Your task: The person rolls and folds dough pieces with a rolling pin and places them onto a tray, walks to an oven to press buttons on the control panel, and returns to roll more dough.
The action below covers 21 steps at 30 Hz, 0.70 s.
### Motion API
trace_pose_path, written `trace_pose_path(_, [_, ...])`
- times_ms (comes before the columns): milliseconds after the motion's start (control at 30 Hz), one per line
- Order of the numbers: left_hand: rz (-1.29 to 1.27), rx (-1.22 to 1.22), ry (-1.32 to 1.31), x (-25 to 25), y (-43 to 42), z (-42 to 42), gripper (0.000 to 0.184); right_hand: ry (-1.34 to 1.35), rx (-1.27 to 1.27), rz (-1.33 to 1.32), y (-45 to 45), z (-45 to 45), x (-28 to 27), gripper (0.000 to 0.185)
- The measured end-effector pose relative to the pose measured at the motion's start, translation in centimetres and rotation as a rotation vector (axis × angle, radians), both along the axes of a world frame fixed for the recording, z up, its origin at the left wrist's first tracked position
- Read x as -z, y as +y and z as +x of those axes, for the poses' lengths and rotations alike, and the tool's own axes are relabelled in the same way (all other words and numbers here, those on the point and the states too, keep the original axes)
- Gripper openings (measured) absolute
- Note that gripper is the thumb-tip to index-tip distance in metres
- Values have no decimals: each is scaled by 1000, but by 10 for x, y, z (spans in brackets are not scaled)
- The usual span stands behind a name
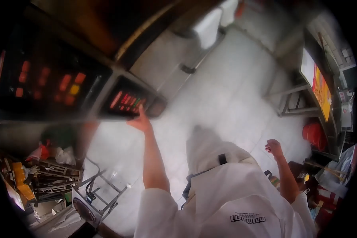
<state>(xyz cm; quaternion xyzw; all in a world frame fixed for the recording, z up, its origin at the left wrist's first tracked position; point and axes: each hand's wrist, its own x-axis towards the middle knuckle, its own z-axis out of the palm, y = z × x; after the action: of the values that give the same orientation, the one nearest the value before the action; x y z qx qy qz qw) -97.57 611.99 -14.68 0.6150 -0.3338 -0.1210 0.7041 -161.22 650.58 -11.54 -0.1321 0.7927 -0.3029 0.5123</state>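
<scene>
My left hand [141,122] reaches up to a dark control panel [111,107] with rows of small red and green lights. Its index finger is stretched out against or just in front of the panel's right part; whether it touches I cannot tell. The thumb stands apart, and nothing is held in that hand. Away from the panel, on the right, my right hand [273,146] hangs over the floor with its fingers loosely curled in. No object shows in it.
A larger dark surface [47,79] with blurred red and yellow lights is at left. Below stand a metal-framed stool [101,194] and a cluttered heap [47,174]. A table with a yellow-red sheet [321,93] and red round items [314,135] are at right, above pale floor [226,83].
</scene>
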Motion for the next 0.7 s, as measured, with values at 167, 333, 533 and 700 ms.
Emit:
trace_pose_path(167, [344,89,-321,25,35,39,103,-73,-331,-40,-71,47,55,17])
trace_pose_path(333, [628,74,-77,-45,71,63,106,-83,-646,86,-137,86,65,12])
trace_pose_path(533, [148,123,112,-250,77,85,93,-131,-972,7,-193,63,102,22])
trace_pose_path(700, [64,81,-105,-374,62,43,95,-29,-1184,-200,-239,37,121,22])
